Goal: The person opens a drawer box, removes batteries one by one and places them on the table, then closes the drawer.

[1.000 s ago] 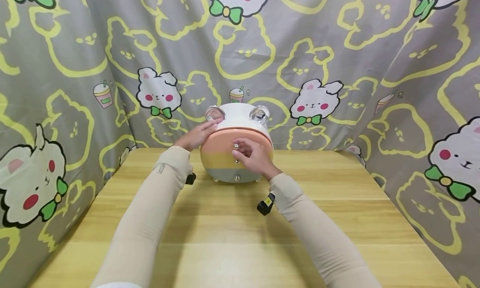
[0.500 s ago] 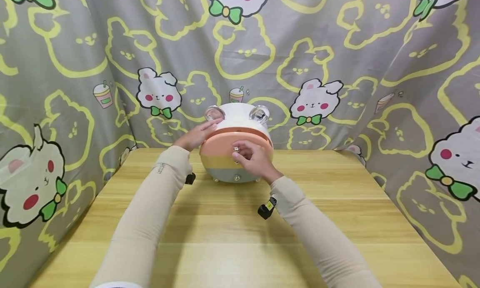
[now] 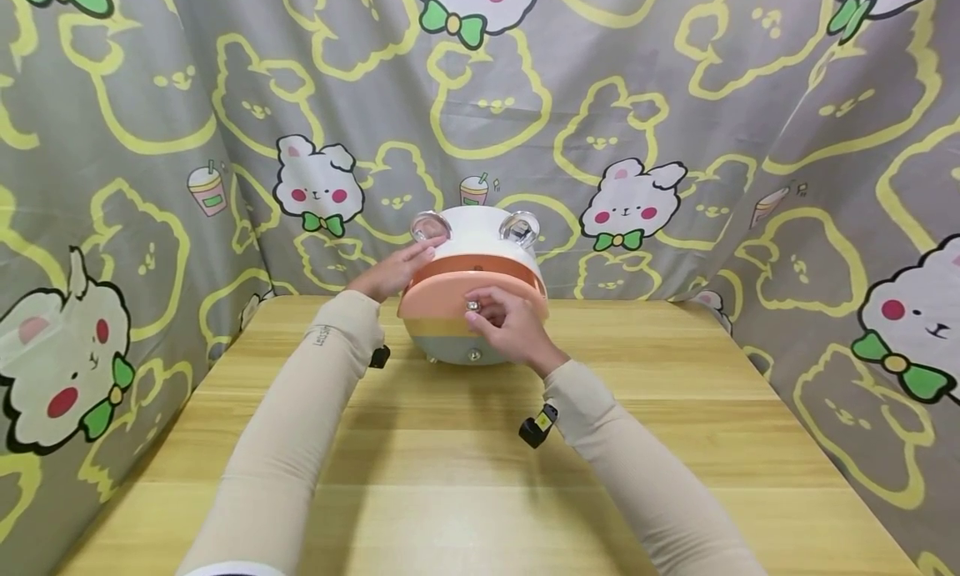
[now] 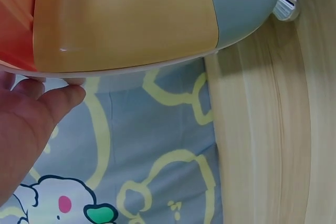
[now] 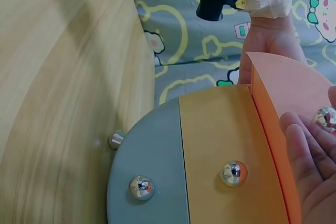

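A small rounded drawer cabinet (image 3: 477, 231) with a white shell and two clear ears stands on the table. Its orange top drawer (image 3: 438, 293) is pulled partway out, with a gap showing behind the front. My right hand (image 3: 516, 324) pinches the silver knob (image 5: 326, 116) of that drawer. My left hand (image 3: 390, 272) rests against the upper left side of the shell, fingers extended along it. Below, the yellow middle drawer (image 5: 218, 135) and grey bottom drawer (image 5: 152, 150) are closed, each with a round silver knob.
The wooden table (image 3: 465, 476) spreads in front of the cabinet. Patterned grey curtains (image 3: 495, 84) hang behind it and on both sides. Short metallic feet (image 4: 285, 7) lift the cabinet off the tabletop. Black wrist devices (image 3: 538, 426) are worn on both arms.
The orange top drawer has come from closed to partly out, drawn toward me by my right hand on its knob. My left hand has stayed on the shell.
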`<state>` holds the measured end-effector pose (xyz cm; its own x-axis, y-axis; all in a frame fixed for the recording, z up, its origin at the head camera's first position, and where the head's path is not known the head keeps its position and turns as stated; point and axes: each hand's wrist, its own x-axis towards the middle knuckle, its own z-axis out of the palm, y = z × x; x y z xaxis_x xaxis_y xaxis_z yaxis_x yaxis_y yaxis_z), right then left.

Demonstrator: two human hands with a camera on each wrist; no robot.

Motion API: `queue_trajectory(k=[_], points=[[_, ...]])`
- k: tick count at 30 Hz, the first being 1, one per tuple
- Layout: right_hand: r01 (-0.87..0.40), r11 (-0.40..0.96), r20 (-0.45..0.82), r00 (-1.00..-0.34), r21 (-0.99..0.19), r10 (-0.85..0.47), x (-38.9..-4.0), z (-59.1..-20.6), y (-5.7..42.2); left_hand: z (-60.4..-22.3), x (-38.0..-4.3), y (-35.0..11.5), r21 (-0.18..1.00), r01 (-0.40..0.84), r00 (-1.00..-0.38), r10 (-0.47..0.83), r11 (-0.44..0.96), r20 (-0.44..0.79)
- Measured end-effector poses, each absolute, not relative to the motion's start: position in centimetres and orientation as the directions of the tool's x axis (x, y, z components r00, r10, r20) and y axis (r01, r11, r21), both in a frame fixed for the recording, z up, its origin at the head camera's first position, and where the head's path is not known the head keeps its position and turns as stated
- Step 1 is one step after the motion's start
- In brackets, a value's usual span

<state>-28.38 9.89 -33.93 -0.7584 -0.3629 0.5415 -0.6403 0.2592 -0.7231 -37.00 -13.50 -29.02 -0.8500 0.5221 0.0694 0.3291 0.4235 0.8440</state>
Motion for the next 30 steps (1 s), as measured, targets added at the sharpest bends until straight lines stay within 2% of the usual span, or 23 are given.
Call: queue_trajectory(k=[11,20,30], points=[[-0.656,0.225,0.559,-0.741,-0.720,-0.372,-27.1,-34.0,9.7,-29.0,-37.0,-13.7,0.831,0.326,-0.856,0.514,0.452,0.057],[-0.668,0.220,0.565,-0.729,-0.711,-0.386,-23.4,-31.5,9.4,-27.7,-35.1,-13.3,0.859,0.307,-0.836,0.548,0.408,0.039],[-0.675,0.195,0.573,-0.718,-0.712,-0.394,-22.8,-31.6,9.4,-27.0,-34.3,-13.3,0.863,0.303,-0.837,0.547,0.405,0.037]])
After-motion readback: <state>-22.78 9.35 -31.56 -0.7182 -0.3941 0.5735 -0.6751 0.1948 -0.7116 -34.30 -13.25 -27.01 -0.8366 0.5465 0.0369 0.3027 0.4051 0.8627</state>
